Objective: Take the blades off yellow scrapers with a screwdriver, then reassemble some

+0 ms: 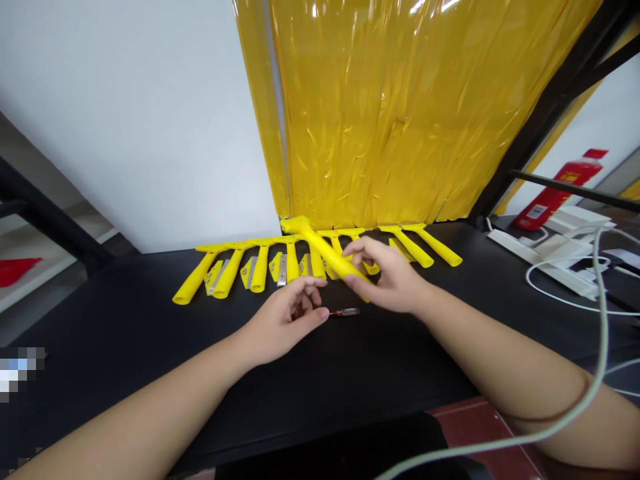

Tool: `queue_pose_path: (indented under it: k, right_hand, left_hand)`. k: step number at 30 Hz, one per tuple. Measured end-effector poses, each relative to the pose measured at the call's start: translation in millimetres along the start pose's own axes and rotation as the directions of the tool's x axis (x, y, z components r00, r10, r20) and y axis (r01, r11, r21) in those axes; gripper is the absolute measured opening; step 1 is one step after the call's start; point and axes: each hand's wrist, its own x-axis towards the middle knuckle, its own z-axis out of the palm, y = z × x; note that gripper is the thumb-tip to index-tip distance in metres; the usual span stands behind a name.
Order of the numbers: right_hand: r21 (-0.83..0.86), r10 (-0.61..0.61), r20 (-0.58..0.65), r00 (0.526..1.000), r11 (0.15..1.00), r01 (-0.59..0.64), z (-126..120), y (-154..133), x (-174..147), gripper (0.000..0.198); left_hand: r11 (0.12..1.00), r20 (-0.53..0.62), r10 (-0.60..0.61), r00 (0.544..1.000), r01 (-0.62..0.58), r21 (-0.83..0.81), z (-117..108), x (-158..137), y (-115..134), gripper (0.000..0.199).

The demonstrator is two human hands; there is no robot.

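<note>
My right hand (387, 275) is closed around a yellow plastic scraper handle (327, 252), which slants across the row with its wide head to the upper left. My left hand (295, 313) is just to its left, fingers loosely curled and thumb apart, with nothing visible in it. A small screwdriver (347, 312) with a clear and red handle lies by the left thumb tip; whether they touch I cannot tell. Behind my hands, several more yellow scraper handles (195, 277) lie in a row, with yellow pieces bearing metal plates (283, 270) between them.
The black tabletop (125, 347) meets a white wall and a yellow plastic strip curtain (400, 120). On the right are a red bottle (560, 190), white power strips (545, 257) and a pale cable (603, 300) looping over my right forearm. Black frame posts (540, 107) flank the table.
</note>
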Motion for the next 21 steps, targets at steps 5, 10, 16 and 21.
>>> queue_pose_path:
  k: [5,10,16,21]
  right_hand:
    - [0.011,-0.135,0.147,0.98,0.991,0.135,19,-23,1,0.025]
    - [-0.097,-0.111,0.197,0.974,0.987,0.132,-5,2,7,0.016]
    - [-0.614,0.573,-0.109,0.812,0.604,-0.508,-59,76,0,0.02]
    - [-0.75,0.749,-0.099,0.655,0.377,-0.544,-64,101,-6,0.023]
  left_hand:
    - [0.958,-0.011,-0.106,0.994,0.099,-0.27,1,2,-8,0.037]
    - [0.909,-0.139,-0.174,0.975,0.105,-0.402,2,2,-10,0.037]
    - [0.89,-0.173,-0.238,0.956,0.143,-0.432,-2,5,-15,0.031]
    - [0.899,-0.171,-0.245,0.954,0.157,-0.408,-3,7,-16,0.033]
